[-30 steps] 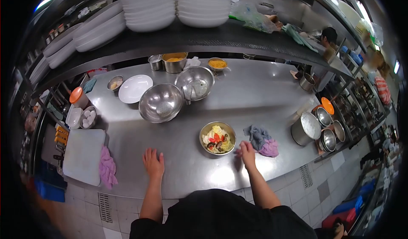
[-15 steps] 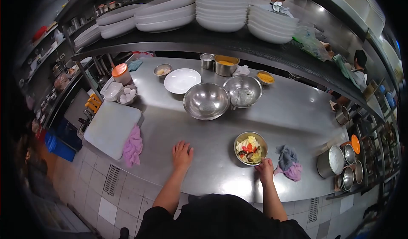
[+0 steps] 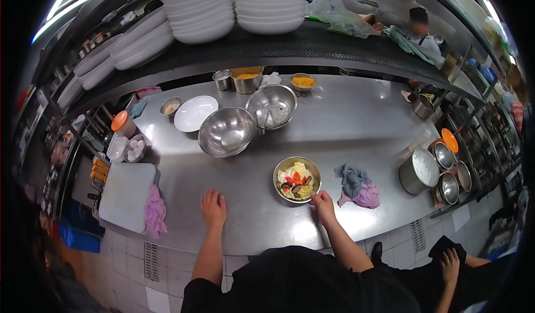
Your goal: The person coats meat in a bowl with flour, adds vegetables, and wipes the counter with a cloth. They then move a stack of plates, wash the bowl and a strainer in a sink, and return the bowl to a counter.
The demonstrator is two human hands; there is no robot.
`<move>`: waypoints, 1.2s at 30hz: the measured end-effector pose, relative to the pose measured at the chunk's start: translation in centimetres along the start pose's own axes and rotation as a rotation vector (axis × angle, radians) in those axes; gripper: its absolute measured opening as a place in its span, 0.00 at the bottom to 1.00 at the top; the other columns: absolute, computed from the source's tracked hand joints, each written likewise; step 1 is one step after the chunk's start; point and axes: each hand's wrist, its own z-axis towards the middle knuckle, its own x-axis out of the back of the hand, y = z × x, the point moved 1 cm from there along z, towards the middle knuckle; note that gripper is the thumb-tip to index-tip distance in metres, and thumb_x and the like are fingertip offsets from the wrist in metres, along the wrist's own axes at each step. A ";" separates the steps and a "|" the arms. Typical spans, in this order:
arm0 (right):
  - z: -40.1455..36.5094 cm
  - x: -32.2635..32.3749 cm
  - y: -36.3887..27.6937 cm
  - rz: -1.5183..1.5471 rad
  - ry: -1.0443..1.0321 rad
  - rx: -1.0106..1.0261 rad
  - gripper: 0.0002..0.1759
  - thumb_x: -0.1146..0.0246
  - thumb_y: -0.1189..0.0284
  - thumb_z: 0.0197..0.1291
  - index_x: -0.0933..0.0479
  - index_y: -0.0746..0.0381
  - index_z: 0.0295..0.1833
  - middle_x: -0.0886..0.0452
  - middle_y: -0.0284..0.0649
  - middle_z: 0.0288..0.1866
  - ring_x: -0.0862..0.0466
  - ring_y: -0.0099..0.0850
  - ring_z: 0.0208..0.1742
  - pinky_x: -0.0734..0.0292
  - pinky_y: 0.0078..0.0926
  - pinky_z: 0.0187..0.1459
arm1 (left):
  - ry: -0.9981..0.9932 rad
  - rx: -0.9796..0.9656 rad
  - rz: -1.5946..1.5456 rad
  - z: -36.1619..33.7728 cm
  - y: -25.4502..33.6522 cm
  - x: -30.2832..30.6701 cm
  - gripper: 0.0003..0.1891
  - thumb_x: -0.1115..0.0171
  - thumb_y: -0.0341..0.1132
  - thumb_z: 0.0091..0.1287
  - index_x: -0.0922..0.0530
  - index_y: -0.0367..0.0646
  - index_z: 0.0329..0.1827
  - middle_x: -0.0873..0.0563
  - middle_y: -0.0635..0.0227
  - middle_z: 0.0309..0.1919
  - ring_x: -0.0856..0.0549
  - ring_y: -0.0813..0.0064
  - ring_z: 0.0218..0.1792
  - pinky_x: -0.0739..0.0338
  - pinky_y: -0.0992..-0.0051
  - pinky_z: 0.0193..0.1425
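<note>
Bowl [image 3: 277, 186] rim touched by right hand's [image 3: 324, 208] fingertips.

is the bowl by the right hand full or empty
Not empty: the bowl by the right hand holds pale leaves, red pieces and dark pieces.

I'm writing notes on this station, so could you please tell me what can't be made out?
All in the head view:
Base of the round steel bowl: hidden by pale yellow vegetables.
Right hand's grip there: fingertips too small to judge.
Steel counter under the crumpled grey cloth: covered.
Co-worker in black, lower right: cut off by the edge.
</note>
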 end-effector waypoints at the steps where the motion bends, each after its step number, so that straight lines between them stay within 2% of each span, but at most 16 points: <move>1: 0.0 0.2 0.2 -0.026 -0.012 0.008 0.12 0.37 0.66 0.67 0.30 0.58 0.32 0.23 0.31 0.31 0.22 0.21 0.35 0.24 0.21 0.42 | 0.005 0.003 0.008 -0.1 0.1 0.2 0.16 0.40 0.40 0.66 0.20 0.42 0.53 0.22 0.59 0.61 0.27 0.59 0.65 0.40 0.55 0.73; 6: -0.8 -0.2 -0.8 -0.106 -0.024 0.026 0.13 0.37 0.64 0.67 0.27 0.61 0.34 0.21 0.32 0.31 0.23 0.21 0.35 0.27 0.21 0.44 | -0.012 -0.016 -0.026 0.2 0.3 0.2 0.16 0.40 0.39 0.66 0.20 0.41 0.53 0.23 0.58 0.61 0.27 0.59 0.65 0.39 0.57 0.72; 11: -1.1 -0.5 -1.8 -0.106 -0.015 0.012 0.14 0.36 0.63 0.67 0.29 0.58 0.32 0.25 0.29 0.29 0.24 0.19 0.34 0.28 0.18 0.43 | -0.062 0.007 -0.077 0.2 0.3 0.1 0.16 0.40 0.39 0.67 0.21 0.41 0.54 0.22 0.58 0.61 0.27 0.59 0.65 0.40 0.58 0.73; 13: -1.1 -0.6 -1.7 -0.050 -0.051 0.015 0.15 0.37 0.63 0.67 0.29 0.57 0.31 0.26 0.27 0.28 0.25 0.19 0.34 0.29 0.18 0.43 | -0.051 0.022 0.000 0.1 0.7 0.4 0.16 0.43 0.40 0.70 0.21 0.41 0.55 0.23 0.57 0.62 0.27 0.58 0.66 0.41 0.56 0.74; 17: -1.0 -0.5 -1.6 -0.091 -0.033 0.015 0.14 0.36 0.63 0.67 0.27 0.60 0.33 0.20 0.32 0.30 0.23 0.20 0.34 0.29 0.18 0.41 | -0.061 0.014 0.040 -0.1 0.3 -0.1 0.15 0.43 0.40 0.70 0.21 0.41 0.54 0.23 0.58 0.62 0.28 0.60 0.66 0.43 0.56 0.75; 25: -1.6 -0.7 -2.2 -0.105 -0.015 0.012 0.15 0.37 0.62 0.67 0.27 0.59 0.32 0.22 0.30 0.30 0.27 0.18 0.33 0.33 0.15 0.39 | -0.070 0.006 0.041 -0.1 0.5 0.2 0.16 0.44 0.41 0.71 0.21 0.42 0.56 0.23 0.58 0.63 0.28 0.59 0.67 0.41 0.55 0.74; 27: -1.0 -0.4 -1.8 -0.147 -0.010 -0.012 0.13 0.37 0.65 0.67 0.28 0.58 0.31 0.23 0.30 0.29 0.26 0.18 0.33 0.30 0.16 0.39 | -0.075 0.007 0.046 -0.2 0.3 0.0 0.17 0.45 0.41 0.71 0.21 0.42 0.56 0.24 0.58 0.63 0.29 0.59 0.67 0.41 0.56 0.74; 30: -0.3 0.2 -1.6 0.012 0.030 -0.035 0.11 0.38 0.70 0.66 0.29 0.57 0.30 0.23 0.30 0.30 0.21 0.21 0.32 0.23 0.20 0.38 | -0.082 0.009 0.051 -0.1 0.3 0.0 0.17 0.45 0.42 0.71 0.21 0.42 0.56 0.24 0.58 0.64 0.29 0.59 0.67 0.41 0.56 0.74; 31: -0.4 0.5 -1.7 0.008 0.051 -0.040 0.12 0.37 0.69 0.65 0.30 0.58 0.29 0.24 0.30 0.27 0.24 0.20 0.29 0.27 0.17 0.35 | -0.085 0.006 0.051 0.1 0.3 0.1 0.17 0.45 0.42 0.71 0.21 0.42 0.57 0.24 0.58 0.64 0.29 0.59 0.68 0.42 0.56 0.74; 34: -1.4 0.9 -2.7 0.012 0.043 -0.030 0.11 0.38 0.70 0.65 0.30 0.58 0.30 0.24 0.31 0.28 0.23 0.20 0.30 0.24 0.18 0.37 | -0.086 0.010 0.061 0.2 -0.2 -0.3 0.17 0.45 0.41 0.71 0.21 0.42 0.57 0.24 0.57 0.64 0.29 0.60 0.68 0.43 0.57 0.75; 36: -2.1 1.3 -3.6 0.121 0.057 -0.038 0.12 0.38 0.70 0.66 0.30 0.58 0.30 0.23 0.32 0.31 0.22 0.21 0.32 0.23 0.20 0.40 | -0.082 0.010 0.054 0.1 -0.2 -0.5 0.17 0.44 0.41 0.71 0.21 0.42 0.57 0.24 0.58 0.65 0.29 0.60 0.68 0.43 0.58 0.75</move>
